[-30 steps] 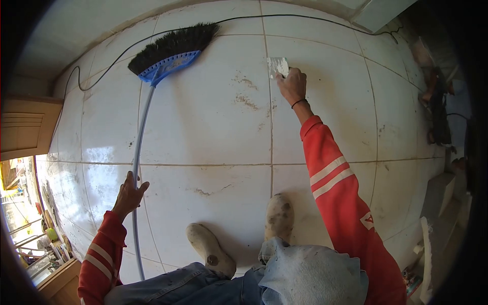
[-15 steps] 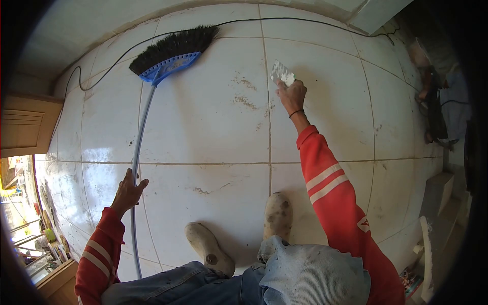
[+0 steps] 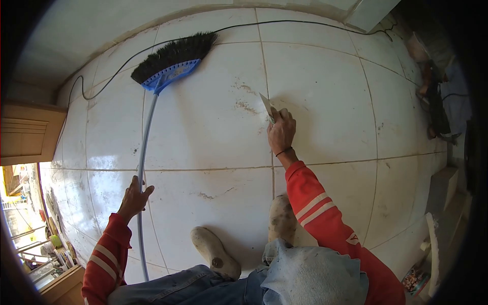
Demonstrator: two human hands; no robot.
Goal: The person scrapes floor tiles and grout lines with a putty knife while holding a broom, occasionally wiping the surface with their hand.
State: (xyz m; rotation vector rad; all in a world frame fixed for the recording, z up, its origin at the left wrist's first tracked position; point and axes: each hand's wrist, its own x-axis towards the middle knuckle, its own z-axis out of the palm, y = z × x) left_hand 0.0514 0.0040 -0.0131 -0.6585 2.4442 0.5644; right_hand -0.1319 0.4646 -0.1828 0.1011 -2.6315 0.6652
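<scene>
clasping broom handle in left hand, eight o'clock — clamping scraper in right hand, two o'clock — wearing unreadable sleeve logo

Setting: a tiled indoor room, apparently in a building being finished or cleaned up; home or business cannot be told.
Floor: large white tiles, smudged with brown dirt along and between the seams.
Edges: a pale wall, a black cable running near its foot.
Left side: a brown wooden panel above a bright opening onto clutter.
Cleaning gear: a broom.
</scene>
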